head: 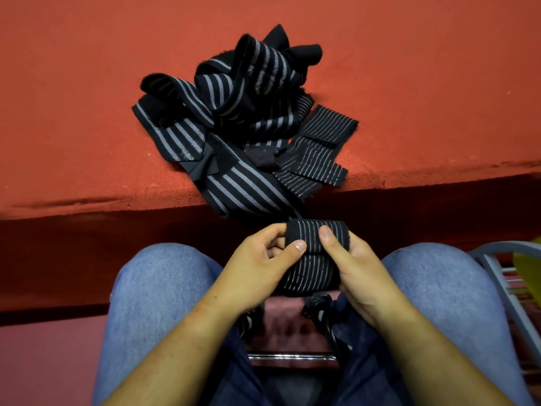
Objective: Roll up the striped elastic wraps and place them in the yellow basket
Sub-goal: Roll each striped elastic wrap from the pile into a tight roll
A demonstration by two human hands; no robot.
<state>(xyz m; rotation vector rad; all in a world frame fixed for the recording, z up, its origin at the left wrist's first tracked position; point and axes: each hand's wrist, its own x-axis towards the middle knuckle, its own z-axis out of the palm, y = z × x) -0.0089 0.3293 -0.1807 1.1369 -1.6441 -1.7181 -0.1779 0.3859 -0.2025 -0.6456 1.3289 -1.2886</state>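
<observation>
Both hands hold a striped wrap point(314, 253) above the lap: the left hand point(263, 268) and right hand point(357, 268) curl around its rolled part, thumbs pressed on top. More wraps point(234, 112) lie heaped on the red table point(87, 112) (one hangs over its edge), and the yellow basket point(531, 265) peeks in at far right.

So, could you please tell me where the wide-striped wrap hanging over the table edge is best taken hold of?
Take the wide-striped wrap by its free end, drooping over the front edge of the red table, from the near side. That end lies flat and uncovered; the rest runs under the pile, so a pinch across its width should free it.
</observation>
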